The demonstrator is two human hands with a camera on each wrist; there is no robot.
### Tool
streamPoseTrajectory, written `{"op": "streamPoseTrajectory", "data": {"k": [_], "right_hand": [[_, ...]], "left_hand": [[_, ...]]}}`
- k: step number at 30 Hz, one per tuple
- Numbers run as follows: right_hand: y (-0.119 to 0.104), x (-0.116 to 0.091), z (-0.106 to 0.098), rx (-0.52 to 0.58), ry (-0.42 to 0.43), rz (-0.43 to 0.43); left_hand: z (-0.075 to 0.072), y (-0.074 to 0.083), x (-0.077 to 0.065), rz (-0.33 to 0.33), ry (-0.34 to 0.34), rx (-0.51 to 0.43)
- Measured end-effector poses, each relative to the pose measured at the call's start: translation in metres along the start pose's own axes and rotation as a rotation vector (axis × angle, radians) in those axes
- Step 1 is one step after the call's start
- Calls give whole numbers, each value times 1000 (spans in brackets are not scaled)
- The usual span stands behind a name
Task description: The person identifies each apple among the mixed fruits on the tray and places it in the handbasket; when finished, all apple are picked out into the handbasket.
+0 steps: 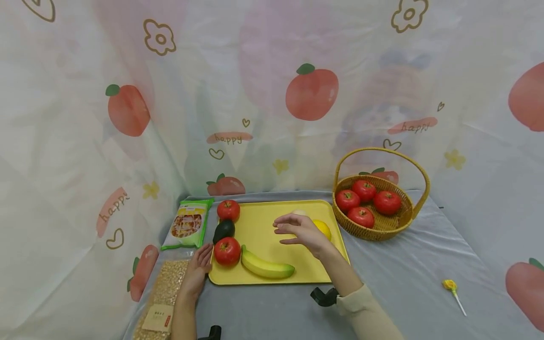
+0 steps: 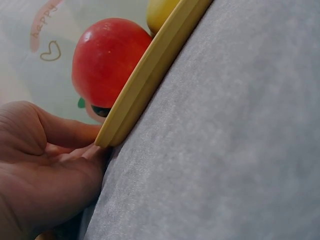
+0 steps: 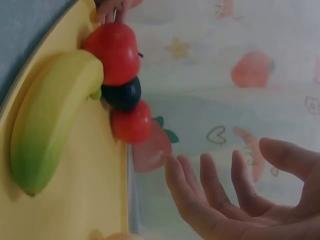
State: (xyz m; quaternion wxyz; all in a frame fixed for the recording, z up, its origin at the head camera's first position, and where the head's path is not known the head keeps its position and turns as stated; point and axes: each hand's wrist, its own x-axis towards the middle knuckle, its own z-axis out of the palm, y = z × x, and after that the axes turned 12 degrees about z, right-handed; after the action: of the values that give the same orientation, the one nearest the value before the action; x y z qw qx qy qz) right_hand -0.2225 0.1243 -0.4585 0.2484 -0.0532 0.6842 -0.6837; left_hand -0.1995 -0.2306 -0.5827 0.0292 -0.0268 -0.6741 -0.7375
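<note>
My left hand [image 1: 197, 272] is at the near left corner of the yellow tray [image 1: 263, 222], its fingers fairly straight along the outside and its thumb against the rim. My right hand [image 1: 304, 231] hovers over the tray's right part with fingers spread, holding nothing. Along the tray's left side lie a red tomato-like fruit [image 1: 228, 210], an avocado [image 1: 224, 231] and a second red fruit [image 1: 227, 251]. A banana [image 1: 267, 265] lies near the front rim. Behind my right hand, a lemon [image 1: 322, 229] and a pale round thing [image 1: 299, 212] are partly hidden.
A wicker basket [image 1: 374, 232] with several red fruits stands at the back right. Left of the tray are a green-edged packet [image 1: 187, 225] and a clear bag of grains [image 1: 163, 288]. A yellow lollipop [image 1: 449, 285] lies at the right on the grey cloth [image 1: 408, 283].
</note>
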Motion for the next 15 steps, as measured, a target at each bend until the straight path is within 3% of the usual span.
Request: {"op": "streamPoseTrajectory", "data": {"k": [7, 15], "right_hand": [[2, 16, 27, 19, -30, 30], [14, 32, 49, -13, -53, 62]], "left_hand": [[-5, 0, 1, -2, 8, 5], [0, -2, 1, -2, 8, -8]]}}
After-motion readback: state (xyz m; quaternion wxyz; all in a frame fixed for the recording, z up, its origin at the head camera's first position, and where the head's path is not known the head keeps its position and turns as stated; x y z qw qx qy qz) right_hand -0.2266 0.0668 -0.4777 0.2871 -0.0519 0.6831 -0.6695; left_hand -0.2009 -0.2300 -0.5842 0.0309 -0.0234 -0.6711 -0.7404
